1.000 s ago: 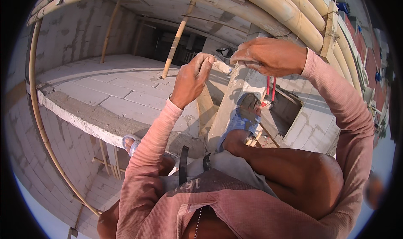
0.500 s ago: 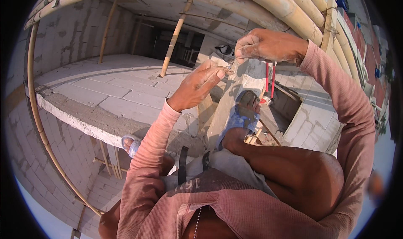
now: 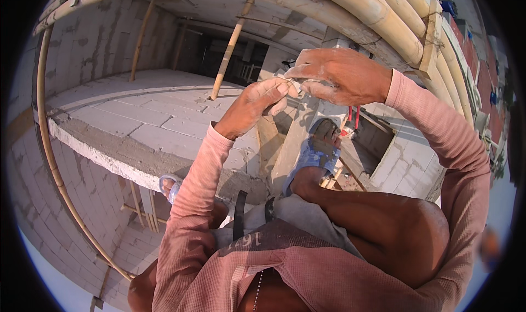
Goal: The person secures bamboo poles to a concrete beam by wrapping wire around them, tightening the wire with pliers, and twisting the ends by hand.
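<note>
My left hand [image 3: 249, 108] and my right hand [image 3: 350, 79] meet above the far end of a narrow concrete ledge [image 3: 285, 157]. Thumb and fingers of the left are pinched together, pointing at the right hand. Bent over from the other side, the right hand's fingers and thumb close in around the left fingertips. Something small and thin, perhaps a strand of wire or string, seems to lie between them; its kind is too fine to tell. Below the hands, my foot in a blue slipper [image 3: 318, 157] rests on the ledge.
Pale block floor [image 3: 148, 112] spreads to the left, ending at a rough concrete edge [image 3: 109, 153] above a drop. Bamboo poles [image 3: 378, 16] cross overhead, and a bamboo prop [image 3: 232, 49] stands behind. Red bars [image 3: 357, 117] rise beside an opening at right.
My right hand has come down and left, its fingers now beside the left fingertips. The left hand has shifted only slightly.
</note>
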`<state>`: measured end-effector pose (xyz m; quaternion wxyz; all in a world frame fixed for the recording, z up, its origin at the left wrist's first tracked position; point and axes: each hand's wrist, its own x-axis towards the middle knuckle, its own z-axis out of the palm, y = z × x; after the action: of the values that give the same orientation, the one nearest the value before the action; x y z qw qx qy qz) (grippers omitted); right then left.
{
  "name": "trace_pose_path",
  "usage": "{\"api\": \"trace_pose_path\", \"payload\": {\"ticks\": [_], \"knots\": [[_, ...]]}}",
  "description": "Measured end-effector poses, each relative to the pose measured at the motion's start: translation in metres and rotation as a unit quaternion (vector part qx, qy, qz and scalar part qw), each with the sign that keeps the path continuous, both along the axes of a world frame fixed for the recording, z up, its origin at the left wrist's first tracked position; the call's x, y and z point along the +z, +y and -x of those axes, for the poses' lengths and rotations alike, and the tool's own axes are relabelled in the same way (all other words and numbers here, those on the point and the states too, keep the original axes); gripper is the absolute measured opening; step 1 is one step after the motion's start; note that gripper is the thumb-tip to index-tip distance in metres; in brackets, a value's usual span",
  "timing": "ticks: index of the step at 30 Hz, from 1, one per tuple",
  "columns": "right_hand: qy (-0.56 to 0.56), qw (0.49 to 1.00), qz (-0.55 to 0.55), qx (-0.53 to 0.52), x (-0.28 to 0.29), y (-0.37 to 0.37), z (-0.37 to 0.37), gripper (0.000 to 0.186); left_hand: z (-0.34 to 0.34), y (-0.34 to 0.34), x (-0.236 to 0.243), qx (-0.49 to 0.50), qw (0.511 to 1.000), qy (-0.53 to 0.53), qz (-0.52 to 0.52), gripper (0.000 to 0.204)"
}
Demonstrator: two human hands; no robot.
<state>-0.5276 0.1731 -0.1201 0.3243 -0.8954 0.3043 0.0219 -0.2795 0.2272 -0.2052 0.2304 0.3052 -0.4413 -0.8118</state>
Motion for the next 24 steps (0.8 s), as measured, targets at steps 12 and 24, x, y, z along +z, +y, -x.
{"api": "trace_pose_path", "payload": {"ticks": [12,24], "knots": [[0.050,0.998,-0.035,-0.023,0.000,-0.005,0.002,0.029,0.000,-0.007,0.015,0.009,0.994,-0.108,0.029,0.043],[-0.071,0.730,-0.635,-0.242,-0.008,-0.013,0.009,0.035,0.007,0.002,0.010,0.080,0.979,-0.056,0.177,0.036]]}}
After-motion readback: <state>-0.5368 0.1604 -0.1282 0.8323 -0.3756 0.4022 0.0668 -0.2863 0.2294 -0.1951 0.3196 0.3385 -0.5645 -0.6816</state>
